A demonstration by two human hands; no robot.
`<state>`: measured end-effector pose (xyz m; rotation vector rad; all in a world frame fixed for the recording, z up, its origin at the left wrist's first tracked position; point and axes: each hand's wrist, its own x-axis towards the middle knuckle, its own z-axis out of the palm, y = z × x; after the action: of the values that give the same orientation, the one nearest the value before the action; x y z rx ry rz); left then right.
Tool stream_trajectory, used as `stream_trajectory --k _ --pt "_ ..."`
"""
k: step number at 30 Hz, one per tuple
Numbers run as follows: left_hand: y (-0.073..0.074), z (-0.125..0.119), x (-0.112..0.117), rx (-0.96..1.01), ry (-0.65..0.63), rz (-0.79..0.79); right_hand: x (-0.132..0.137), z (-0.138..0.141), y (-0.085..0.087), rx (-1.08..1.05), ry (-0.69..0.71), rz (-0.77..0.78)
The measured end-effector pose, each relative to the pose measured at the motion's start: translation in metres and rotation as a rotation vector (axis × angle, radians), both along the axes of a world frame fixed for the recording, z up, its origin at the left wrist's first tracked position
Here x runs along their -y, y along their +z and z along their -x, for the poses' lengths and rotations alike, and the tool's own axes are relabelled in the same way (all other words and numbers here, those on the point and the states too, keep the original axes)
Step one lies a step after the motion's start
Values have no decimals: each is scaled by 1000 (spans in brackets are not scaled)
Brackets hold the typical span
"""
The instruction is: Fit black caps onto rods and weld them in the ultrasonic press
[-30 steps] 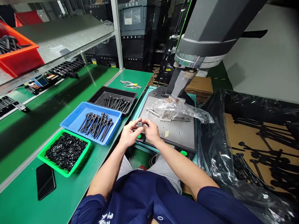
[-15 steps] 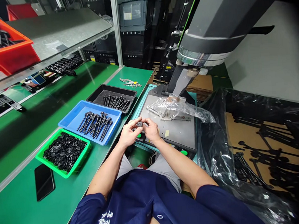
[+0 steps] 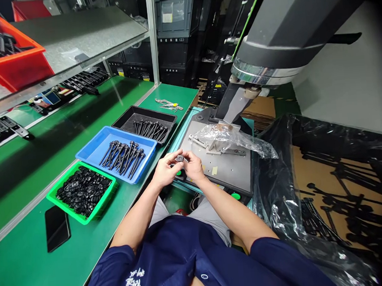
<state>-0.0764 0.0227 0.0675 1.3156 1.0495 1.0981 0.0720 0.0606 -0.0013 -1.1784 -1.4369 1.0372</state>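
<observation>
A small dark plastic piece (image 3: 179, 158) is pinched between the fingertips of both hands, over the near left corner of the machine's grey metal base plate (image 3: 228, 177). My left hand (image 3: 165, 169) grips it from the left, with thumb and fingers closed round it. From the right, my right hand (image 3: 193, 165) holds the same piece; part of it is hidden by the fingers. Left of the hands lies a blue tray (image 3: 88, 147) with black rods that have thick heads. A green tray (image 3: 54, 198) beside it is full of small black parts.
Behind the blue tray sits a black tray (image 3: 123, 118) of more black rods. Pliers (image 3: 170, 105) lie farther back. A phone (image 3: 57, 228) rests on the green bench. Over the base plate hangs the machine's heavy head (image 3: 270, 57); clear plastic film (image 3: 230, 137) covers its fixture.
Both hands keep hold of the small piece in nearly the same place, with slight finger movement. The whole view has shifted a little.
</observation>
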Motion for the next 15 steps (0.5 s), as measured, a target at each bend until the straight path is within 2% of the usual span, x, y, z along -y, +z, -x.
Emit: stream_trajectory --k 6,11,15 --pt "-2 2 1 -32 13 16 3 5 4 -171 82 106" --pt "-6 2 1 -31 24 9 8 8 8 -206 146 165" --pt "-11 9 0 91 72 114 25 15 24 -197 247 422"
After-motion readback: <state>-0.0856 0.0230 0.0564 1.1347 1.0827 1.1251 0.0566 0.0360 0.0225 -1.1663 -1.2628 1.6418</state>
